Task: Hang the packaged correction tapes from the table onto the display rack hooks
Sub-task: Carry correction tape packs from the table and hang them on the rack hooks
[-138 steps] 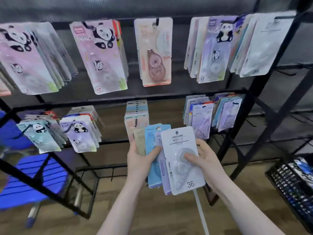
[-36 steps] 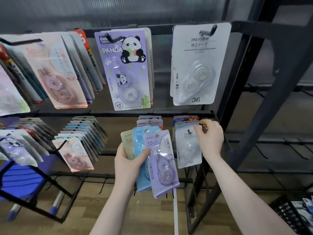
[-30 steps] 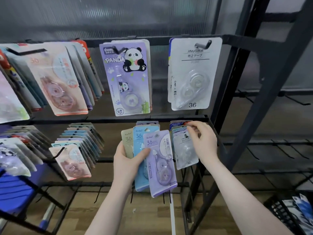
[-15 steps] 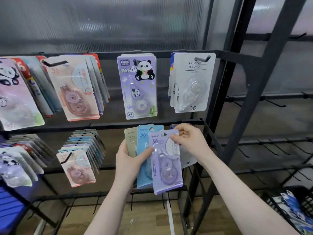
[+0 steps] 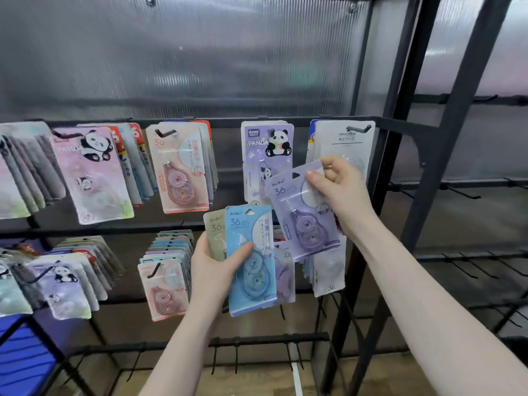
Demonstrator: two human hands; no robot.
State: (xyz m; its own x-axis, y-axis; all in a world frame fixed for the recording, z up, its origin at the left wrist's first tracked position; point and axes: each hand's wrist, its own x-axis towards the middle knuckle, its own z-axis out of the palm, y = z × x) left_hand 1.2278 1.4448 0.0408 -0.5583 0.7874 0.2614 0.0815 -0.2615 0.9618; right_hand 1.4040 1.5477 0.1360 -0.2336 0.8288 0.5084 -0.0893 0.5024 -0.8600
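In front of the black metal display rack (image 5: 400, 172), the purple carded correction tape with a clear blister and a printed 36 (image 5: 304, 212) is hanging tilted in the air, its top right corner being pinched between the thumb and curled fingers of the right hand (image 5: 341, 190), which is raised level with the upper row of hooks; the pack's own hang hole is showing free at its top edge, on no hook. Just below and to the left, the left hand (image 5: 217, 270) is gripping two more packs fanned together, thumb pressing across the front of the light blue carded correction tape (image 5: 251, 261) and fingers wrapped behind, with the pale beige carded correction tape (image 5: 214, 235) tucked partly behind the blue one on its left side. Behind the purple pack, the lilac panda-printed packs (image 5: 267, 147) are hanging on the upper bar, and just beside them to the right the white carded pack with a clear dispenser (image 5: 347, 141) is sitting on a black hook, partly covered by the right hand. Further left on the same bar are hanging the peach carded packs with a pink dispenser (image 5: 180, 172) and the pink panda packs (image 5: 91, 175). On the lower bar, another stack of peach packs (image 5: 164, 287) is hanging left of the left hand, and white packs marked 36 (image 5: 328, 272) are showing below the purple one. A ribbed translucent wall panel (image 5: 185, 52) is standing behind the rack
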